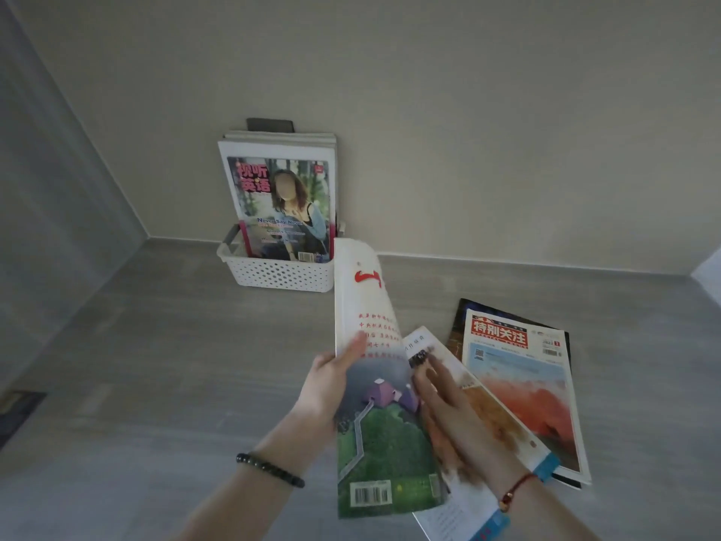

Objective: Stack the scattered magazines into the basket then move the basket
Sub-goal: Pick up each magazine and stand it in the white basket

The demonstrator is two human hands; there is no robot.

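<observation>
A white perforated basket stands on the grey floor against the wall, with several magazines upright in it. My left hand grips the left edge of a magazine with a white top and a green landscape cover, lifted off the floor and curling at its far end. My right hand lies flat with fingers spread against that magazine's right edge, over a white magazine with a blue spine. Further right lies a magazine with a red title and orange picture on top of a dark one.
The wall runs behind the basket and meets a second wall at the left, forming a corner. Grey floor lies open to the left of my arms. A dark object sits at the far left edge.
</observation>
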